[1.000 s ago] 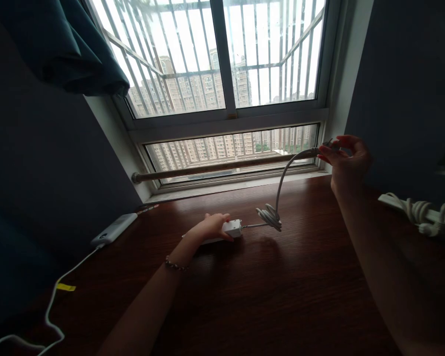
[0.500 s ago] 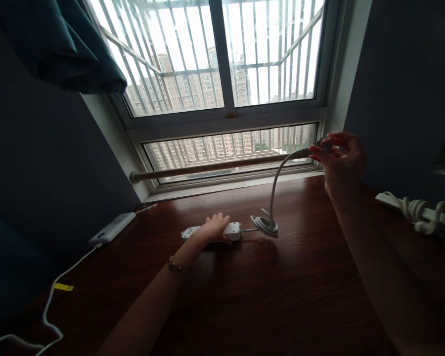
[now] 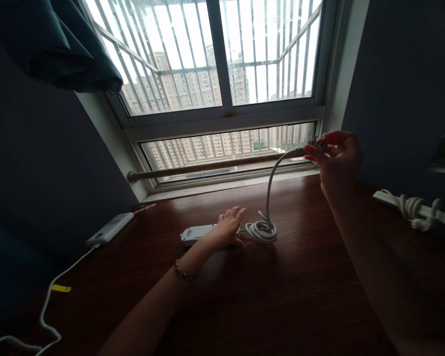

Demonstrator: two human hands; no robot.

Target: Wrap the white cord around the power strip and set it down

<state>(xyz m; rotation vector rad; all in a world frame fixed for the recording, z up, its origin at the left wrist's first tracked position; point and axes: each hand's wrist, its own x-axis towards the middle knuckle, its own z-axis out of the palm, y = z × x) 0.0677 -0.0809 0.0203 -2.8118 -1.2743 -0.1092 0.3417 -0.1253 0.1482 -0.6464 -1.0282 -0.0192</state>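
A white power strip (image 3: 196,234) lies face down or on its side, I cannot tell which, on the dark wooden surface. My left hand (image 3: 228,228) covers its right end, fingers and thumb spread apart and pointing toward the cable. From that end runs a grey-white power cord (image 3: 269,195), loosely coiled (image 3: 261,231) just right of my left fingers, then arching up to the right. My right hand (image 3: 339,151) is raised before the window's lower right corner, pinching the plug (image 3: 313,144) at the cord's end between thumb and fingertips. The plug is partly hidden by the fingers.
At left lies a white power bank (image 3: 111,230) with a white cable (image 3: 46,306) bearing a yellow tag (image 3: 61,288). Another white strip with a wound cord (image 3: 411,207) lies at right. A metal rail (image 3: 200,167) crosses the barred window; a teal curtain (image 3: 66,49) hangs left.
My left hand has slid right along the power strip, its fingers stretching toward the coil, uncovering more of the strip's left part. My right hand still holds the plug up.
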